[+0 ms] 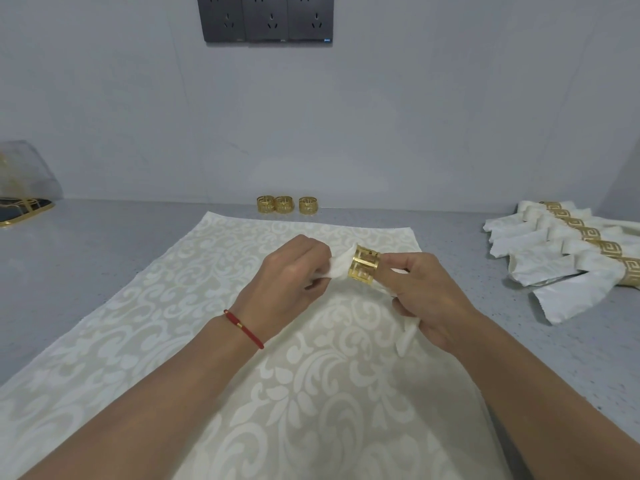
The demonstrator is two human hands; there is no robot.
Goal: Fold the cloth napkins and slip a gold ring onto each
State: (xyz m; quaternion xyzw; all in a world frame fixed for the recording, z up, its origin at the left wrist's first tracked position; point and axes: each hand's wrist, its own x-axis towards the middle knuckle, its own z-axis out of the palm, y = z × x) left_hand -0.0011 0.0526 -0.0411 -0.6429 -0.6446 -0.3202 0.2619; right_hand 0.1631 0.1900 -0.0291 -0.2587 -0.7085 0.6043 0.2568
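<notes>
Gold openwork metal ring (365,268) sits on rolled white cloth napkin (341,266), held above the counter (104,244) | left hand (291,282) pinches the leading end | right hand (429,296) grips the trailing roll beside the ring | advice: draw the end through steadily, centre the ring, keep folds tight.

Grey countertop (104,258), dark wall sockets (266,17), clear gold-trimmed tray (24,199) far left

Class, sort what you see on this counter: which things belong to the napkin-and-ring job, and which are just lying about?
Part of the job:
- folded napkin gripped by left hand and right hand
- gold ring on it
- three spare rings
- finished ringed napkins
- flat napkin underneath

Lying about:
- wall sockets
- gold-trimmed object, far left
</notes>
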